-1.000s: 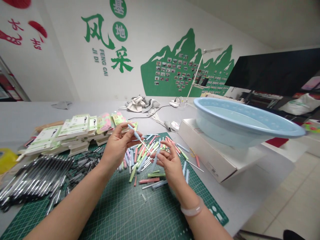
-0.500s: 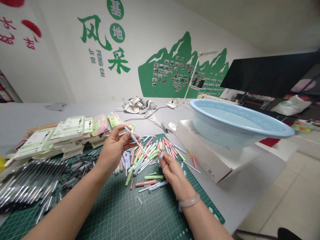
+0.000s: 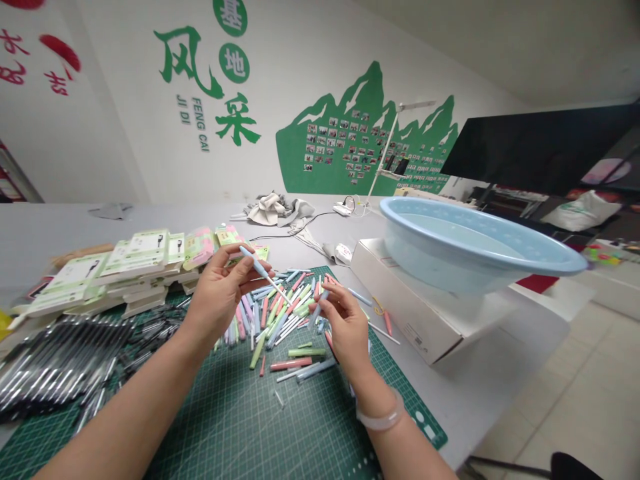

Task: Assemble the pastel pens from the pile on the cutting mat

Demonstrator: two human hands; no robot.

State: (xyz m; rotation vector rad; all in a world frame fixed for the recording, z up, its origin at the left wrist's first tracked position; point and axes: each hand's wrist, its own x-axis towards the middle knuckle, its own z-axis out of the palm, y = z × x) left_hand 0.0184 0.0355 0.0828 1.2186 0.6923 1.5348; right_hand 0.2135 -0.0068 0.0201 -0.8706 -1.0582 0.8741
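My left hand [image 3: 217, 287] is closed around a light-blue pen barrel [image 3: 254, 262], held tilted, with a thin white refill stick pointing down to the right. Pinched in my right hand [image 3: 350, 333] is a bluish pen tube [image 3: 318, 308], partly hidden by the fingers. The two pieces are apart. Beneath both hands lies a pile of pen parts [image 3: 280, 320] in pink, green, blue, purple and white. Closer to me, a green tube [image 3: 307, 353] and a red tube [image 3: 291, 364] rest on the green cutting mat [image 3: 240, 427].
Rows of black pens [image 3: 60, 360] lie at the left, before stacked pen boxes [image 3: 135, 257]. On the right a blue basin [image 3: 465, 247] sits on a white carton [image 3: 400, 307]. Crumpled cloth [image 3: 275, 210] and a cable [image 3: 295, 233] lie at the back of the table.
My right hand turned the bluish tube end-on, then back to a tilted hold. My left hand keeps the pen barrel and has shifted slightly left in view.
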